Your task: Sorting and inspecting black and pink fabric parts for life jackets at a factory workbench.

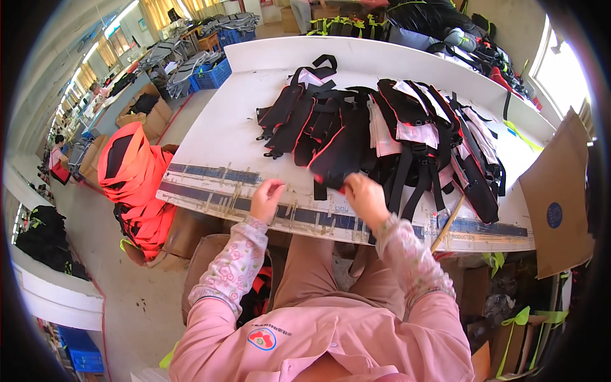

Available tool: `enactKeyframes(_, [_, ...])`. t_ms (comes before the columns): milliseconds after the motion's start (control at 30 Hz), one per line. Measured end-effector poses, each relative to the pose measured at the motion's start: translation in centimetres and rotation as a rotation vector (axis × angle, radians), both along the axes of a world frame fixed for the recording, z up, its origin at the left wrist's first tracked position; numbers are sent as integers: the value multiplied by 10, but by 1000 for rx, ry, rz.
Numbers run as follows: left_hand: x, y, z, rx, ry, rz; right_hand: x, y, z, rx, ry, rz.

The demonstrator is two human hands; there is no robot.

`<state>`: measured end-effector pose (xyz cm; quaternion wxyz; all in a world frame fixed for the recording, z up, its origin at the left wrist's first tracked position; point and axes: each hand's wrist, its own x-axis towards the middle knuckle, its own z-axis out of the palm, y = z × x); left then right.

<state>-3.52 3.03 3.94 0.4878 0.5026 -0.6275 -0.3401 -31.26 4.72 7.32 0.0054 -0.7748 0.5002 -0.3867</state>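
Observation:
My right hand (367, 198) is closed on the near end of a black padded strap (344, 149) with red edging, which lies slanted across the white table (219, 143). The gripped end is slightly blurred. To the left, my left hand (266, 200) hovers by the table's near edge with thumb and fingers drawn together, and nothing shows in them. It is apart from the strap. More black padded straps (280, 105) with red edges and buckles lie just beyond. To the right of my right hand is a heap of similar black pieces (414, 127) with webbing and white panels.
A raised white ledge (382, 54) borders the table's far side. A cardboard sheet (560, 197) stands at the right end, near a thin wooden stick (449, 223). Bright orange bundles (137, 172) are piled left of the table. Brown worn tape (213, 173) runs along the near edge.

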Motion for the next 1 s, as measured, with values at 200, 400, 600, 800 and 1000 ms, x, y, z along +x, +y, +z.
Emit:
enactKeyframes(200, [-65,20,1,-360,-365,-296,6,96,-21,289,-7,229])
enactKeyframes(400, [-87,66,7,-411,-299,-312,-8,108,-31,368,-20,142])
enactKeyframes(600, [-95,77,39,-410,-235,-317,-6,103,-28,336,-37,184])
enactKeyframes(800, [-66,67,-20,-281,-668,-469,4,97,-37,339,-264,132])
enactKeyframes(1000, [-74,63,-25,-382,-619,-401,17,92,-43,425,-443,0])
